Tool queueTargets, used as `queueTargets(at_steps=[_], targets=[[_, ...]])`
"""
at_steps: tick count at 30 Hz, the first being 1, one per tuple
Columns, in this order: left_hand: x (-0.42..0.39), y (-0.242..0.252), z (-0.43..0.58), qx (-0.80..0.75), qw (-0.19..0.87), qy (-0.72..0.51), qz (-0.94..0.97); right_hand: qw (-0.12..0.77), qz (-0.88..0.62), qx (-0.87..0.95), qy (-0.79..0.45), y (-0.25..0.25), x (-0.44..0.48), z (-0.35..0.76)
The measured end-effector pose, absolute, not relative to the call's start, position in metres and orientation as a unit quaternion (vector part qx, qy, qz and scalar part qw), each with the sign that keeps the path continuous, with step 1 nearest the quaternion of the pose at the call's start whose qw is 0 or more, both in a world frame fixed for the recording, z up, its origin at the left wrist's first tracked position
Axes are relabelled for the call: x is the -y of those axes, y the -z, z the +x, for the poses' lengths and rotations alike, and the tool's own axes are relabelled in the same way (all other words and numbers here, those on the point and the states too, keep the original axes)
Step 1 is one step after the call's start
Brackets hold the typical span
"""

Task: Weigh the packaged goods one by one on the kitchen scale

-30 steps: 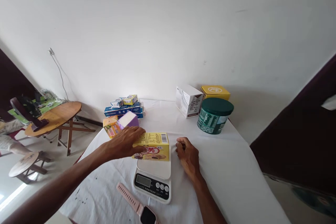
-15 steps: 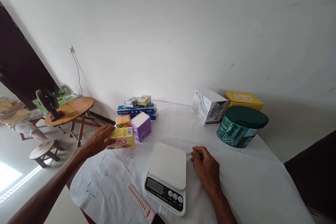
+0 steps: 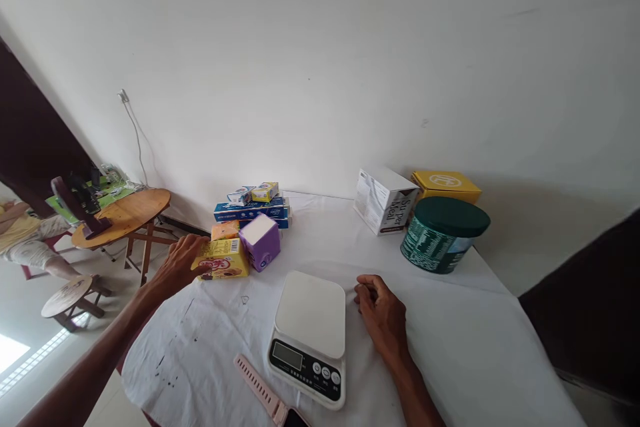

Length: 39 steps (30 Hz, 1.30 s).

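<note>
My left hand (image 3: 183, 259) is at the left end of a yellow snack box (image 3: 223, 267), with the thumb against its front and the fingers over the far top corner. The box rests on the white-covered table, touching or nearly touching a purple and white pack (image 3: 264, 247). Behind it sits an orange pack (image 3: 226, 229). A white kitchen scale (image 3: 311, 313) with a bare platform and a blank display stands in the middle. To its right, my right hand (image 3: 383, 313) rests on the cloth, fingers curled in and nothing visible in them.
Long blue boxes (image 3: 250, 211) lie stacked at the back, topped by two small cartons (image 3: 265, 191). A white box (image 3: 385, 200), a yellow box (image 3: 445, 185) and a green tub (image 3: 443, 237) stand back right. A pink-strapped watch (image 3: 260, 387) lies in front. A seated person (image 3: 30, 237) is far left.
The view has swung slightly right, so everything appears a little further left. My left hand stays at the yellow box, and my right hand remains beside the scale.
</note>
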<state>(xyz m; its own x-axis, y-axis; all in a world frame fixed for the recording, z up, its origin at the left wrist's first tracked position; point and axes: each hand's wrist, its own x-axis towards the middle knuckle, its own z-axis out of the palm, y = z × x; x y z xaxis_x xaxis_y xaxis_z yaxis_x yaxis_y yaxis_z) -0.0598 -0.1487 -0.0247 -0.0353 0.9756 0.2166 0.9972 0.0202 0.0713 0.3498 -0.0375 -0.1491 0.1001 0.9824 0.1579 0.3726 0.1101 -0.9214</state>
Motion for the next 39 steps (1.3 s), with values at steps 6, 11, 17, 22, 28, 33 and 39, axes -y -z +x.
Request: queueTargets(at_steps=[6,11,17,22,28,33,39], targets=[[0.131,0.0,-0.02,0.664,0.111,0.157,-0.723,0.477,-0.571,0.585,-0.321,0.153,0.037,0.349],[0.078,-0.022,0.081,0.559,0.037,0.202,-0.803,0.496,-0.562,0.581,-0.317,0.157,0.035,0.348],[-0.037,-0.005,0.205,0.496,-0.02,0.204,-0.843,0.521,-0.548,0.582,-0.299,0.156,0.037,0.348],[-0.135,0.007,0.271,0.579,-0.137,0.257,-0.761,0.53,-0.542,0.587,-0.283,0.159,0.036,0.348],[-0.187,0.013,0.288,0.59,-0.207,0.255,-0.738,0.538,-0.547,0.585,-0.264,0.164,0.035,0.345],[-0.196,0.014,0.28,0.573,-0.228,0.261,-0.743,0.54,-0.548,0.582,-0.264,0.164,0.036,0.344],[-0.203,0.01,0.275,0.55,-0.263,0.259,-0.749,0.54,-0.543,0.586,-0.266,0.163,0.037,0.345]])
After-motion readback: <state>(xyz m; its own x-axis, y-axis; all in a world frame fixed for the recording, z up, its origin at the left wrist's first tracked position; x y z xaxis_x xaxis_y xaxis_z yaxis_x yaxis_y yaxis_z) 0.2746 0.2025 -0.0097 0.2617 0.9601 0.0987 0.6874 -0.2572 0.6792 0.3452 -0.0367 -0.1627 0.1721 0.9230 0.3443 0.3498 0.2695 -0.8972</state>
